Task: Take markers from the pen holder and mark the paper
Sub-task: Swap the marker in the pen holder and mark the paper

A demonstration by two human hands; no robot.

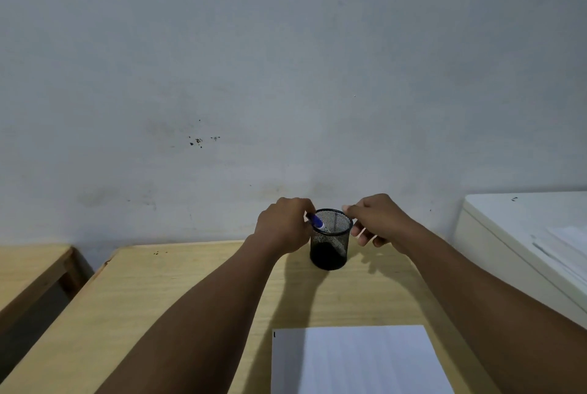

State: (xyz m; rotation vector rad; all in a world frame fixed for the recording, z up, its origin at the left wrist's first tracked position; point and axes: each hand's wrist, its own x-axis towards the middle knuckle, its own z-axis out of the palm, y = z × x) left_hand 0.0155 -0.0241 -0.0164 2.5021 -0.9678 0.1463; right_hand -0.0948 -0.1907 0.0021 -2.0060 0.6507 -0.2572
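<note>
A black mesh pen holder [330, 250] stands upright near the far edge of the wooden table [178, 292]. My left hand [282, 228] is at the holder's left rim, shut on a blue marker [317, 222] whose lower end points down into the holder's mouth. My right hand [378, 219] is at the holder's right rim, thumb and forefinger pinched together at the rim, other fingers curled; whether they grip the rim is unclear. A white sheet of paper [359, 362] lies at the near edge of the table, with a small dark mark at its top left corner.
A grey wall [286, 76] rises right behind the table. A white cabinet [524, 235] with papers on top stands at the right. A second wooden table [28, 266] is at the left, with a gap between the two.
</note>
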